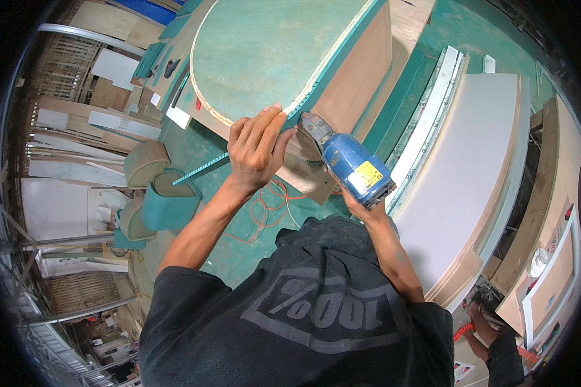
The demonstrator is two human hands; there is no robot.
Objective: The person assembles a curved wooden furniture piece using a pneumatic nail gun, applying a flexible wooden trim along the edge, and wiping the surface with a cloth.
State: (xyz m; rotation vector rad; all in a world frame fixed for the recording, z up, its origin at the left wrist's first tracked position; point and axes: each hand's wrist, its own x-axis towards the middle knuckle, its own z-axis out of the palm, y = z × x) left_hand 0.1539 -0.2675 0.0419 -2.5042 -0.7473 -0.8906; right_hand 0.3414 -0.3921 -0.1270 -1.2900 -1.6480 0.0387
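**Blue power tool at the corner of the green panel**

At the corner of the big green-topped panel (271, 58), both of the person's hands are at work. The left hand (258, 147) lies flat on the panel's edge, fingers pressed together and curled over the pale rim, thumb towards the tool. Just beside it, the right hand (358, 208) has its grip wrapped around the rear of the blue power tool (348, 164); most of that hand is hidden beneath the tool's body. The tool's dark metal nose touches the panel's brown side, right at the corner. A thin green strip (203, 169) juts out to the left below the left hand. An orange cable (271, 206) loops on the green floor underneath. To the right lies a long, curved grey board (465, 161). At the lower right, another person's arm (481, 329) shows.
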